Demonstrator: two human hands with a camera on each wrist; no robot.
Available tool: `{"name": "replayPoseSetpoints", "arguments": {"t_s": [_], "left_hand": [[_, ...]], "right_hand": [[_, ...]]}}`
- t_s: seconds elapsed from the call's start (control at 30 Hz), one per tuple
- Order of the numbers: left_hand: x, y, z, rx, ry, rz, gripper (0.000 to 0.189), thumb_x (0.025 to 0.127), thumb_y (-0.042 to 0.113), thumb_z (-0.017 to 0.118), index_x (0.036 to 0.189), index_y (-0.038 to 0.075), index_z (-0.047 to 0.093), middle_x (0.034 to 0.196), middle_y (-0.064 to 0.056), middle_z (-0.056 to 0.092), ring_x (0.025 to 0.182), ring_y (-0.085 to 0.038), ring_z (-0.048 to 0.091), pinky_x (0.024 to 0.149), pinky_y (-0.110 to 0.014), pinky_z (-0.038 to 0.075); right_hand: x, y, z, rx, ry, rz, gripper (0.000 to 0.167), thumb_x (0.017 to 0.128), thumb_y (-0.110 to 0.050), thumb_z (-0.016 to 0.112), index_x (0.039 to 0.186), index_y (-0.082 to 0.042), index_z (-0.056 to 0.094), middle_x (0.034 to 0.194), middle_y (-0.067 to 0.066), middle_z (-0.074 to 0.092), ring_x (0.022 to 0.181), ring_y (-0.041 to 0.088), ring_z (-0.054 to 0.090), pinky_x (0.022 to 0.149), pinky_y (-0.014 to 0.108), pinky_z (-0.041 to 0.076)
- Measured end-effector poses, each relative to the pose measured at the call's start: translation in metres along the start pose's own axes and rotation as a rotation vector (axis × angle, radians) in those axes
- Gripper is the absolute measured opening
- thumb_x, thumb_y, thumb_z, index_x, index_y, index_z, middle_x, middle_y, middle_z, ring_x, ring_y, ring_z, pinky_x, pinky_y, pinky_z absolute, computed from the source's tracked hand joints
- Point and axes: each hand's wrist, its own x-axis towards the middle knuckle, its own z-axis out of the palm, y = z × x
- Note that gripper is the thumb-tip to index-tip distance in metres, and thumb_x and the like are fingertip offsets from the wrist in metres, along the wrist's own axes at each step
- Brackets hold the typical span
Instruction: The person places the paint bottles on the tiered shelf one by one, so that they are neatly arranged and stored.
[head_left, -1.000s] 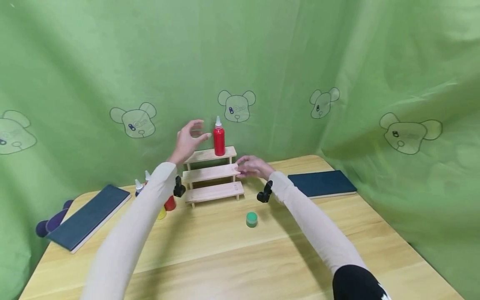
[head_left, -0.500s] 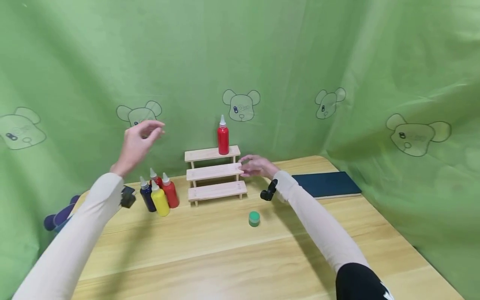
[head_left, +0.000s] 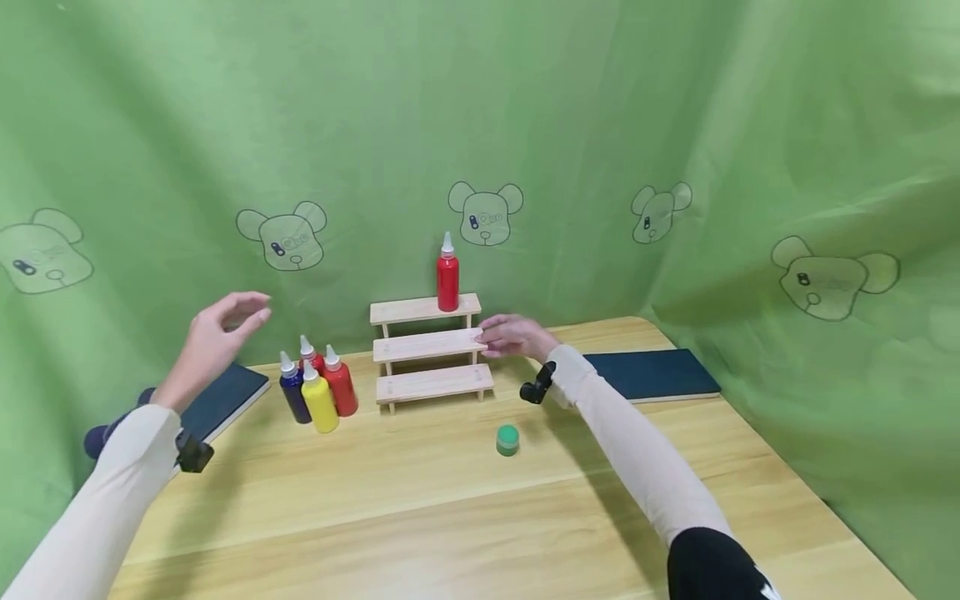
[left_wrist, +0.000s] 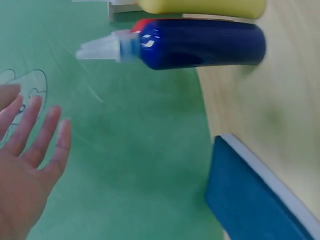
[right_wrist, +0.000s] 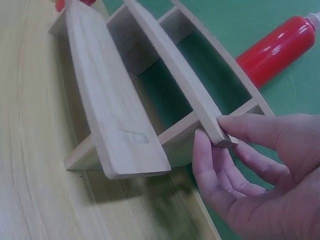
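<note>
My right hand [head_left: 517,336] pinches the right end of the middle step of a three-step wooden rack [head_left: 429,345]; the right wrist view shows thumb and fingers on either side of that board [right_wrist: 185,75]. On the top step a red squeeze bottle [head_left: 447,283] with a white nozzle stands upright. My left hand [head_left: 217,337] hangs in the air at the left with loosely bent fingers, holding nothing. Nearest to it is a cluster of upright squeeze bottles: a dark blue one [head_left: 296,393], a yellow one [head_left: 321,404], a red one [head_left: 341,387] and another red one [head_left: 312,358], partly hidden.
A small green-lidded jar [head_left: 507,440] stands on the wooden table [head_left: 420,517] in front of the rack. One dark blue book [head_left: 652,373] lies at the right, another dark blue book [head_left: 225,402] at the left, partly behind the left arm. A green curtain [head_left: 570,125] closes off the back.
My left hand has moved from beside the red bottle on the top step leftward and down, past the bottle cluster, its fingers empty throughout. The right hand has stayed at the rack.
</note>
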Motion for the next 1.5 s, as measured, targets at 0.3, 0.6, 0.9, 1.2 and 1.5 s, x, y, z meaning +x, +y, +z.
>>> {"name": "replayPoseSetpoints", "arguments": {"t_s": [0.3, 0.6, 0.9, 1.2, 1.5], "left_hand": [[-0.022, -0.019, 0.013, -0.117, -0.196, -0.115, 0.069, 0.109, 0.032, 0.059, 0.160, -0.001, 0.027, 0.149, -0.033, 0.049, 0.124, -0.037, 0.061, 0.087, -0.022, 0.061], [-0.045, -0.041, 0.031, -0.134, -0.222, -0.110, 0.048, 0.103, 0.013, 0.067, 0.140, -0.007, 0.044, 0.139, -0.030, 0.057, 0.126, -0.040, 0.059, 0.091, -0.012, 0.052], [-0.052, -0.054, 0.052, -0.118, -0.172, -0.140, 0.059, 0.098, 0.016, 0.076, 0.144, -0.007, 0.046, 0.138, -0.031, 0.059, 0.128, -0.049, 0.058, 0.093, -0.016, 0.051], [-0.059, -0.058, 0.071, -0.094, -0.089, -0.164, 0.060, 0.097, 0.018, 0.077, 0.145, -0.007, 0.050, 0.141, -0.031, 0.059, 0.127, -0.046, 0.060, 0.094, -0.021, 0.051], [-0.067, -0.057, 0.058, -0.119, 0.047, -0.272, 0.061, 0.095, 0.031, 0.080, 0.144, 0.004, 0.056, 0.137, -0.019, 0.063, 0.106, 0.007, 0.055, 0.090, -0.011, 0.045]], "right_hand": [[0.001, 0.005, 0.000, -0.010, 0.009, -0.013, 0.041, 0.099, 0.009, 0.061, 0.138, 0.005, 0.049, 0.088, 0.006, 0.069, 0.070, 0.014, 0.068, 0.069, 0.022, 0.062], [0.004, 0.003, 0.003, -0.019, 0.001, -0.027, 0.043, 0.099, 0.009, 0.061, 0.140, 0.006, 0.047, 0.095, 0.009, 0.066, 0.073, 0.015, 0.068, 0.073, 0.023, 0.063], [0.002, -0.002, 0.003, -0.056, -0.003, -0.010, 0.055, 0.099, 0.010, 0.061, 0.149, 0.009, 0.038, 0.097, 0.012, 0.063, 0.074, 0.017, 0.068, 0.075, 0.023, 0.063], [0.004, 0.005, 0.000, -0.041, -0.019, -0.019, 0.054, 0.098, 0.010, 0.061, 0.148, 0.009, 0.039, 0.097, 0.012, 0.066, 0.076, 0.018, 0.070, 0.081, 0.027, 0.064], [0.009, 0.004, 0.000, -0.045, -0.002, 0.004, 0.057, 0.097, 0.010, 0.063, 0.149, 0.007, 0.040, 0.101, 0.012, 0.065, 0.080, 0.020, 0.071, 0.106, 0.042, 0.056]]}}
